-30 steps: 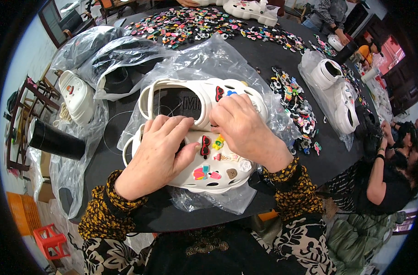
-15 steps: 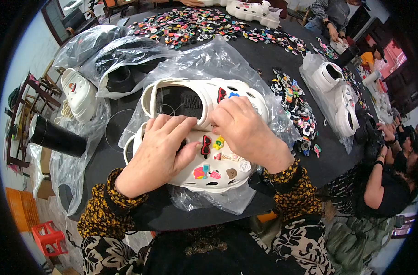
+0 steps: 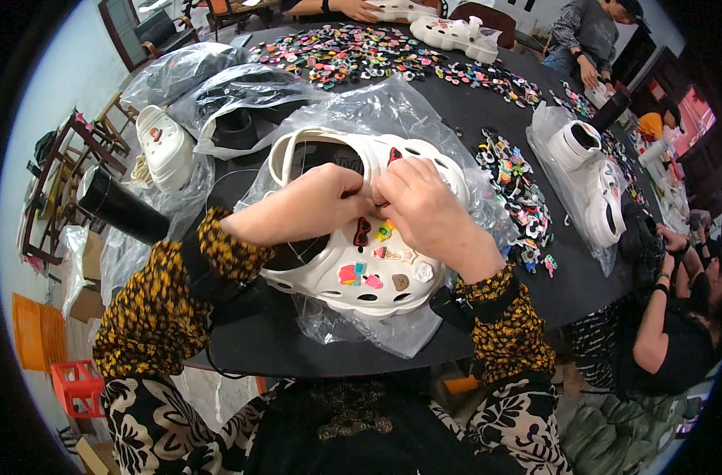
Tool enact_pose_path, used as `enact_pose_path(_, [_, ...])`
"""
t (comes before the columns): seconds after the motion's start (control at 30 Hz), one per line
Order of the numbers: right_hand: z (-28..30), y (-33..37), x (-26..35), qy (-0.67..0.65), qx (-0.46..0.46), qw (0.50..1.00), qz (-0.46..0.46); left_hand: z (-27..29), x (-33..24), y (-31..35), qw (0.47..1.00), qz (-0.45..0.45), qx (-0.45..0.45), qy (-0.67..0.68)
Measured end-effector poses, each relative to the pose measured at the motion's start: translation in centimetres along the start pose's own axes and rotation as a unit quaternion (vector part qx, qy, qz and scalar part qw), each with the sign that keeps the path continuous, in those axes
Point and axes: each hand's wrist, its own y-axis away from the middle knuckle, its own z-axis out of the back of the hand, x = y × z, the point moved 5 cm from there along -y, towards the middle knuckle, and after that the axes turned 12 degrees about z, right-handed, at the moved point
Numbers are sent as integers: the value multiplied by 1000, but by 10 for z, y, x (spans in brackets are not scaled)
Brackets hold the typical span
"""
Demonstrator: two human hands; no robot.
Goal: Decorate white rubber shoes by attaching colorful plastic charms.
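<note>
Two white clogs lie side by side on a clear plastic bag (image 3: 400, 336) in front of me. The nearer clog (image 3: 337, 297) carries a red sunglasses charm (image 3: 361, 231), a white rose charm (image 3: 422, 273), a brown charm (image 3: 400, 282) and others. Beyond it, the farther clog (image 3: 280, 158) is partly covered by my hands. My left hand (image 3: 329, 204) and my right hand (image 3: 424, 207) meet over the inner sides of the clogs, fingers closed in pinches. Whatever sits between the fingertips is hidden. A thin pale line shows below my left wrist.
Loose charms (image 3: 345, 55) spread across the far table, with another heap (image 3: 519, 198) at right. Bagged white clogs (image 3: 602, 186) lie beyond that heap. A black tumbler (image 3: 123, 204) and a white clog (image 3: 164, 146) stand at left. Other people work around the table.
My left hand has left the nearer clog's top and moved up and right to meet my right hand. Its fingers, spread before, are now curled in. The view has shifted slightly.
</note>
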Motion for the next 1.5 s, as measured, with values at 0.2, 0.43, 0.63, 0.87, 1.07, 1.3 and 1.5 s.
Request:
enact_pose_path(0.2, [5, 4, -1, -4, 2, 1000, -17, -11, 10, -12, 924, 169, 144, 313])
enact_pose_path(0.43, [7, 7, -8, -36, -31, 997, -54, -12, 6, -19, 909, 207, 138, 334])
enact_pose_path(0.63, [6, 8, -7, -36, -35, 998, -50, -9, 4, -18, 916, 207, 145, 311])
enact_pose_path(0.87, [2, 5, -3, 14, -25, 999, -30, -12, 16, -27, 935, 212, 106, 265])
enact_pose_path(1.07, [2, 2, 2, 68, 3, 998, -9, -13, 14, -25, 935, 236, 78, 255])
enact_pose_path(1.3, [2, 3, 2, 58, -10, 998, -10, -10, 4, -21, 928, 219, 135, 269])
enact_pose_path(1.5, [4, 7, -1, -13, -17, 999, -26, -15, 12, -25, 921, 203, 135, 304])
